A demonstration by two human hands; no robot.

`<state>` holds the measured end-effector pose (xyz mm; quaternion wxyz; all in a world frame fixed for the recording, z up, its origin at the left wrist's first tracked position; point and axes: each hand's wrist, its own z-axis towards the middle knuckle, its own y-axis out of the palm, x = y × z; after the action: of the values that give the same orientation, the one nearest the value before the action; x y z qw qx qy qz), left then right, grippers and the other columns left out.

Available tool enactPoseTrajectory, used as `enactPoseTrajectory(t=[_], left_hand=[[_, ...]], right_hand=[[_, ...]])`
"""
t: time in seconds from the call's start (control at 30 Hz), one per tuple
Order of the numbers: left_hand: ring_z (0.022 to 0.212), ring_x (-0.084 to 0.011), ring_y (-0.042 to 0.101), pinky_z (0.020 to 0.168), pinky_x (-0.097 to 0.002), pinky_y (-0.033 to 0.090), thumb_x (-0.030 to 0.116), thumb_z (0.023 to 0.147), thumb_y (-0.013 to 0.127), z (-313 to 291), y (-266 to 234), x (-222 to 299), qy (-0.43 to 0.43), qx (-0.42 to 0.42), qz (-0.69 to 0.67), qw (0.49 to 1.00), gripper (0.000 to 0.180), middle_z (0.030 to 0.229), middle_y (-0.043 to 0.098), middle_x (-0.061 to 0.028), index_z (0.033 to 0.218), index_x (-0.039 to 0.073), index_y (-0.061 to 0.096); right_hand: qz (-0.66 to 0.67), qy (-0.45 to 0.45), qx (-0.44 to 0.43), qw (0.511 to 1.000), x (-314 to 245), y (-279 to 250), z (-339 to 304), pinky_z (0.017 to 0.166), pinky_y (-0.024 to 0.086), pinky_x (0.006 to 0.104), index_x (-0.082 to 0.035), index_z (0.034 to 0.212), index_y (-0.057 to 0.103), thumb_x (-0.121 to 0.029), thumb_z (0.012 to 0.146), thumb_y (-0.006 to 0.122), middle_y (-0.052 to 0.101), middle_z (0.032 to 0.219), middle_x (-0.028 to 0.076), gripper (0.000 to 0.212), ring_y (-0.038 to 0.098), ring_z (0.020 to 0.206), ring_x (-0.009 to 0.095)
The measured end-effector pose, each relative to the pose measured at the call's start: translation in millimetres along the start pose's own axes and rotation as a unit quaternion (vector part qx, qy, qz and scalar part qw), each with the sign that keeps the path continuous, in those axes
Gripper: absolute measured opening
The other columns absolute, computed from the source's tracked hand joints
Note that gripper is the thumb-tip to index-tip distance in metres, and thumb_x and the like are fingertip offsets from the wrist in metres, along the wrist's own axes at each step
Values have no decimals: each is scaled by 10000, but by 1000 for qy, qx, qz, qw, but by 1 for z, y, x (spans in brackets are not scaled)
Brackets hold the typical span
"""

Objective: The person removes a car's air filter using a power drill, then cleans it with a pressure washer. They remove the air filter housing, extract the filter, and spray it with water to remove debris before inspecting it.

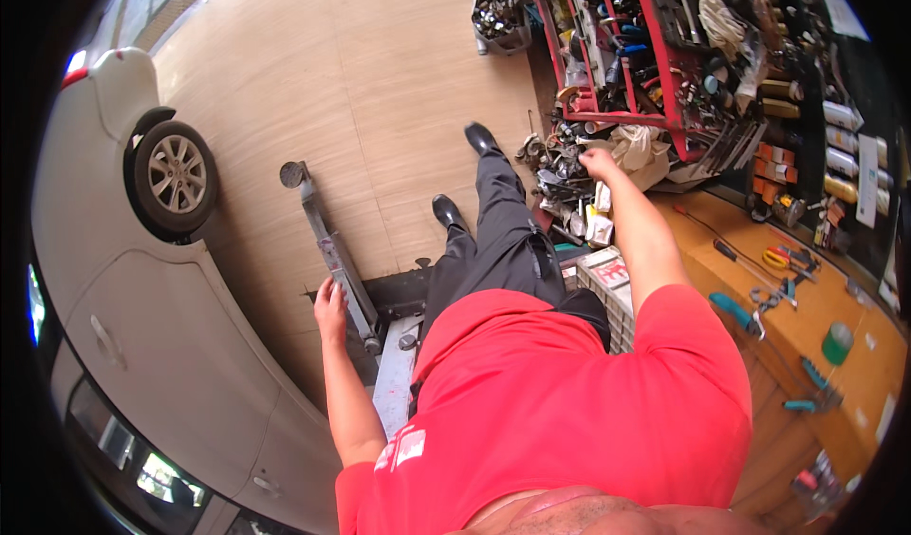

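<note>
Tan floor tiles (399,89) are spread across a workshop, bounded on the left by a pale car (123,298) and on the right by a crowded red-framed rack (662,70). Between these edges, a broad stretch of floor is left for moving ahead of the feet; on the right, room is narrowed by a plastic crate (612,283) and a wooden workbench (683,241) strewn with tools. Beside the near corner of the rack, a heap of mixed parts and packets (560,184) is reached by the right hand (598,162), held at its upper right edge. The fingers are bent inward; whether anything is gripped cannot be told. No single direction is shown by the jumbled heap. The left hand (331,307) is held loosely open, fingers half bent, just beside a steel lift arm (334,250); whether the metal is touched cannot be told. The arm's long axis is laid forward and slightly left, low over the floor, its far end, capped by a round pad (292,173), being pointed away from the person.
</note>
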<state>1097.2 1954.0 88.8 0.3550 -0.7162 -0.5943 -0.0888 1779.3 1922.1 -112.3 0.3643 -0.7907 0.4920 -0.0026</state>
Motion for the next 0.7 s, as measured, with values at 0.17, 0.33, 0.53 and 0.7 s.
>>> enactPoseTrajectory(t=[0.17, 0.33, 0.53, 0.7], left_hand=[[688, -106, 539, 631, -262, 477, 170, 895, 614, -35, -16, -87, -120, -47, 139, 982, 392, 855, 620, -25, 1236, -18, 570], [847, -151, 622, 671, -305, 524, 225, 930, 617, -70, 74, -56, -365, -198, 252, 874, 452, 1027, 666, -96, 1327, 22, 538], [1047, -266, 630, 857, -392, 533, 196, 981, 533, -16, 132, -2, -363, -107, 73, 923, 471, 1220, 601, -179, 1394, -4, 428], [1033, -263, 630, 858, -388, 539, 200, 985, 535, 7, 151, 27, -351, -98, 72, 928, 463, 1213, 598, -181, 1385, -9, 431]], right_hand=[[-55, 15, 97, 994, -46, -35, 143, 867, 509, 454, -24, 990, 704, -257, 849, 595, 682, 997, 230, 294, 647, 995, 379], [-66, 241, 282, 926, -28, -69, 247, 972, 467, 457, 52, 1188, 555, -329, 841, 641, 596, 1199, 262, 522, 586, 1107, 423], [47, 254, 277, 925, 4, -71, 264, 944, 484, 421, -6, 1053, 662, -336, 793, 686, 623, 1193, 251, 421, 625, 1072, 376], [-217, 304, 39, 927, 2, -66, 245, 951, 494, 431, -28, 1044, 722, -232, 855, 571, 668, 1138, 209, 317, 630, 1105, 359]])
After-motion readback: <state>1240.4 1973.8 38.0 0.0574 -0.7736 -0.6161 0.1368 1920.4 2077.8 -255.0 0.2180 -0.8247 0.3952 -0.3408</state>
